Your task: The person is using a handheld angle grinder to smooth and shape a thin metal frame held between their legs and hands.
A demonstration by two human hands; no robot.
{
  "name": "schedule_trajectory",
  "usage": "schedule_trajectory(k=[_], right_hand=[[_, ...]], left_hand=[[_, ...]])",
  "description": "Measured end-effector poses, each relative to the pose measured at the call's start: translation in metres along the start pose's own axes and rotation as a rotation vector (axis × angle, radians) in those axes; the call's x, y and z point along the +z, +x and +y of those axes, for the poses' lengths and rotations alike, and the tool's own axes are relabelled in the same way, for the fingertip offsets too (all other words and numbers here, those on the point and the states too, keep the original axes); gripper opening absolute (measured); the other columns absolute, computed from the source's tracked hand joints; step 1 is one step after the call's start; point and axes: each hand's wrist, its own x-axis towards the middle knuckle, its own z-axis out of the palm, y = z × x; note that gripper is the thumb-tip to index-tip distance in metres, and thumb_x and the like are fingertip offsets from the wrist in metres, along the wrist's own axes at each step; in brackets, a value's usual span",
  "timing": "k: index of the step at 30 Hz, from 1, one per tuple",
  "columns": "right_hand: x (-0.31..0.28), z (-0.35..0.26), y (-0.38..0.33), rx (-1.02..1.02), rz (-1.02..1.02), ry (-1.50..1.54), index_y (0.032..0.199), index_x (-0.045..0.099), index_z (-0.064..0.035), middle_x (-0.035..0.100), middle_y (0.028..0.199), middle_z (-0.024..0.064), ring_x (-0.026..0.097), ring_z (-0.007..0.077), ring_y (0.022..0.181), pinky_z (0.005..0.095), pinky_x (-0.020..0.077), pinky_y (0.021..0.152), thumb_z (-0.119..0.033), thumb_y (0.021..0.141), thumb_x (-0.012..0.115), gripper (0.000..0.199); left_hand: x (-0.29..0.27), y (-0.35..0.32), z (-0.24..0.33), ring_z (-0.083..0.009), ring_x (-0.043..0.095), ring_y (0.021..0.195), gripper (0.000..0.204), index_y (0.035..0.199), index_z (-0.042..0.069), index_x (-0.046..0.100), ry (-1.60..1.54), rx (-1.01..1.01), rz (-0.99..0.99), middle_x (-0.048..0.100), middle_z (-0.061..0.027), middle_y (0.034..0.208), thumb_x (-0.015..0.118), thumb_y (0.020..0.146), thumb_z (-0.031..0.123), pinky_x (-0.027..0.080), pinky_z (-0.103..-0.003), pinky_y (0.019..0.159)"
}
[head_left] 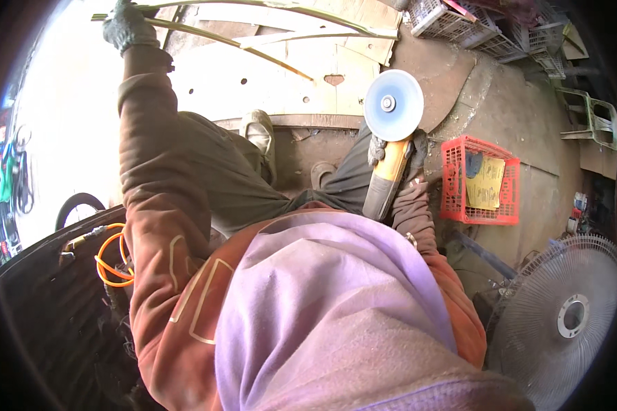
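Observation:
My left hand, in a grey-green work glove, is stretched out to the far left and closed round long thin strips. They are greenish-yellow and slightly bowed; their material is hard to tell. My gloved right hand grips an angle grinder with a yellow and grey body, held beside my right thigh. Its round, pale blue-white disc faces up, apart from the strips. Whether the disc is spinning cannot be told.
Pale perforated boards lie on the floor ahead. To the right are a red plastic crate holding a yellow sheet, and a large fan. Grey crates stand at the far right. An orange hose coils at my left.

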Motion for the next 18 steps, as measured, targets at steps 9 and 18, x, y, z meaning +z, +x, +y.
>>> schedule_trajectory(k=[9,18], right_hand=[[0.026,-0.005,0.007,-0.018,-0.101,0.134,0.129,0.047,0.0052,0.062,0.080,0.0203,0.060,0.0293,0.060,0.0409,0.0541,0.053,-0.061,0.092,0.057,0.077],[0.034,-0.008,0.004,0.057,-0.156,0.109,0.127,0.050,0.0032,0.061,0.080,0.0168,0.058,0.0278,0.061,0.0388,0.0515,0.055,-0.066,0.092,0.055,0.077]], left_hand=[[-0.030,0.016,0.002,-0.0344,0.070,0.079,0.031,0.103,-0.002,0.065,0.094,0.074,0.179,0.067,-0.0196,0.096,0.075,0.090,0.024,0.062,-0.047,0.067],[-0.039,0.022,0.003,-0.0286,0.068,0.099,0.039,0.113,0.003,0.067,0.547,0.177,-0.086,0.068,-0.0178,0.113,0.073,0.091,0.035,0.057,-0.044,0.084]])
